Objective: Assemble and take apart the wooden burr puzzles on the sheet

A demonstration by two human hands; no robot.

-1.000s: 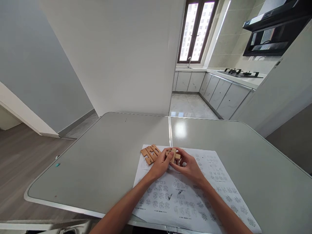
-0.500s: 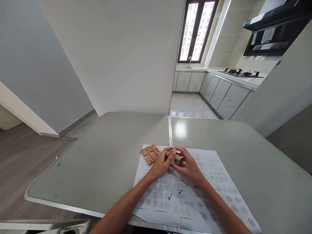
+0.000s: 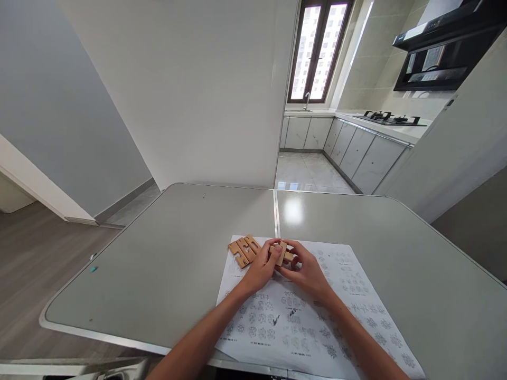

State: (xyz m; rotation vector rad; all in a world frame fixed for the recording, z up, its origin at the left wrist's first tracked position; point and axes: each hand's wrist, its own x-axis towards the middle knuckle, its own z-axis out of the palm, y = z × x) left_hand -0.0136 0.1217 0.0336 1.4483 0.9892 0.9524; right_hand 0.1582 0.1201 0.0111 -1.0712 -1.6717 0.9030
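Observation:
Wooden puzzle pieces (image 3: 282, 254), fitted across one another, are held between both hands above a printed sheet. My left hand (image 3: 263, 265) grips them from the left, its thumb pressed on the near face. From the right, my right hand (image 3: 304, 268) wraps its fingers and thumb round the end of a crosswise piece. Just left of my left hand, several flat wooden pieces (image 3: 244, 250) with cut-out notches and printed numbers lie side by side on the sheet's upper left corner. The fingers partly hide how the held pieces join.
The large white instruction sheet (image 3: 291, 332) shows rows of line diagrams and reaches the table's near edge. A grey-green table (image 3: 158, 264) with a metal rim and a centre seam surrounds it. A small teal object (image 3: 93, 269) lies near the left rim.
My left thumb has shifted slightly on the held wooden pieces, and their near face shows a little more turned. The pieces lying on the sheet have stayed put.

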